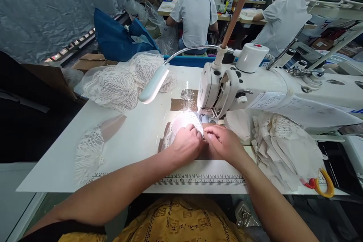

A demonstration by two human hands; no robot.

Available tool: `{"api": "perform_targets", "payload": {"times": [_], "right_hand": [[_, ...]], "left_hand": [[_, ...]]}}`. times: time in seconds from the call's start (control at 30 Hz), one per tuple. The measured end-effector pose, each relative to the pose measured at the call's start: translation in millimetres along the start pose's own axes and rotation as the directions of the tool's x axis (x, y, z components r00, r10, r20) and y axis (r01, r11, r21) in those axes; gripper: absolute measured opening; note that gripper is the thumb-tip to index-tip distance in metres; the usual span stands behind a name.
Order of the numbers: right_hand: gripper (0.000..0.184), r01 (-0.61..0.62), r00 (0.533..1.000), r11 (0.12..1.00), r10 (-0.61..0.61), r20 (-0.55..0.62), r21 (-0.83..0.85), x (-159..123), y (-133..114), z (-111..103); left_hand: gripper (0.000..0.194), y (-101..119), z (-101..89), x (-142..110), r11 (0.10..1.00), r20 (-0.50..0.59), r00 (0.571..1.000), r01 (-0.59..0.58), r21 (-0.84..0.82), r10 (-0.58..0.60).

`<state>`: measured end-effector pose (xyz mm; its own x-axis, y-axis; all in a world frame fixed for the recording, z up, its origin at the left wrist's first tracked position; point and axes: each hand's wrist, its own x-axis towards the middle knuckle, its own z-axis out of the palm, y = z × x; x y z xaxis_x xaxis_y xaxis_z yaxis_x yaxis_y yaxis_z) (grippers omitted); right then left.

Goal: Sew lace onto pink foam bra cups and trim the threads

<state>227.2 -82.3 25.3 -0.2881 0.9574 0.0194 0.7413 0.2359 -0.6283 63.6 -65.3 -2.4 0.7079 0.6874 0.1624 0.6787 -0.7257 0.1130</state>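
Observation:
A white lace piece point(181, 120) lies under the lamp light, just left of and in front of the needle area of a white sewing machine point(218, 87). My left hand point(188, 140) is closed over the front of this piece, fingers curled onto it. At the piece's right edge my right hand point(221, 140) pinches, thumb and forefinger together. The two hands nearly touch, and the exact bit of edge between the right fingertips is too small to make out clearly.
Lace bundles point(113, 87) sit at the back left, with a single lace piece point(89, 151) in front. Stacked fabric pieces point(283, 147) and yellow-handled scissors point(324, 185) are at right. A lamp point(154, 83) arches over the table. People in white shirts point(195, 17) sit beyond.

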Motion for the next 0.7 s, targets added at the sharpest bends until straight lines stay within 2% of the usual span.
{"api": "perform_targets", "payload": {"times": [0.1,0.23,0.3,0.43,0.7], "right_hand": [[0.026,0.087,0.996,0.988,-0.085,0.024,-0.125,-1,3,14],[0.026,0.157,0.987,0.931,-0.160,0.018,-0.329,-6,5,27],[0.030,0.159,0.985,0.899,-0.173,0.004,-0.409,-6,6,30],[0.040,0.111,0.993,0.852,-0.118,0.018,-0.512,-1,6,32],[0.045,-0.014,1.000,0.833,0.025,0.011,-0.553,14,-3,32]], "left_hand": [[0.035,-4,-17.4,-8,0.998,0.034,0.999,0.031,-0.057,-0.029],[0.033,-25,-33.1,-12,0.934,0.096,0.994,0.076,-0.349,-0.045],[0.030,-33,-31.0,-12,0.923,0.062,0.998,0.032,-0.382,-0.010],[0.034,-41,-16.2,-12,0.963,-0.004,1.000,-0.030,-0.268,0.030],[0.035,-68,5.3,4,0.954,-0.124,0.988,-0.120,-0.275,0.088]]}}
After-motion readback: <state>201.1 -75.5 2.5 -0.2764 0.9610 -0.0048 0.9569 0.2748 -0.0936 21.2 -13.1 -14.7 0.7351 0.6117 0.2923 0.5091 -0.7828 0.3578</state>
